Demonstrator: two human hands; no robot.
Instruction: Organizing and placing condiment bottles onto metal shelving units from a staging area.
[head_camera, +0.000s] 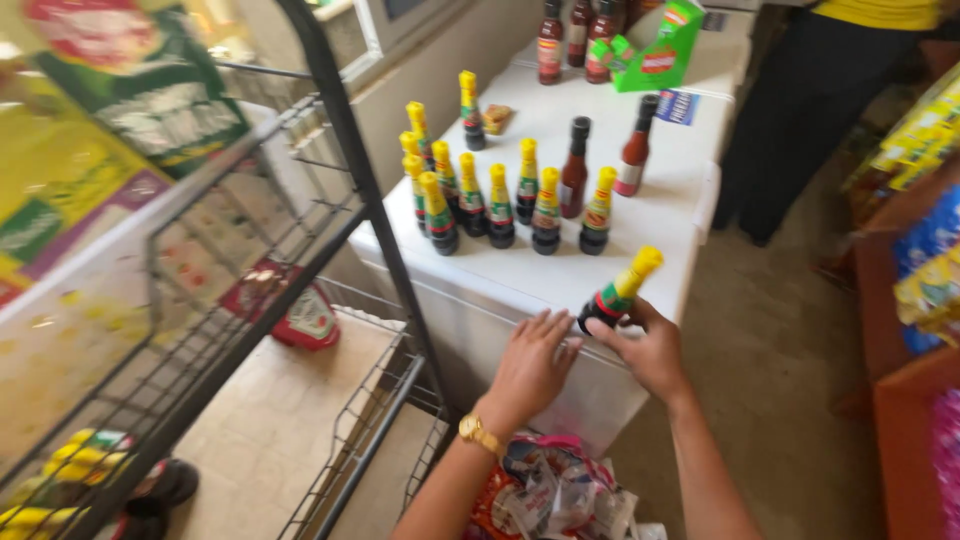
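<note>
My right hand (652, 350) grips a small dark sauce bottle with a yellow cap (620, 290), tilted at the near edge of a white chest freezer lid (660, 170). Resting flat on that same edge is my left hand (532, 365), fingers spread, with a gold watch on the wrist. Several matching yellow-capped bottles (500, 205) stand upright in rows farther back on the lid. Two taller red sauce bottles with black caps (575, 170) stand behind them.
A black wire shelf rack (340, 170) stands at left, with packets on it and bottles on its low shelf. A person in dark trousers (800, 110) stands at the freezer's far right. A green display box (655, 50) sits at the back. Snack packets hang at right.
</note>
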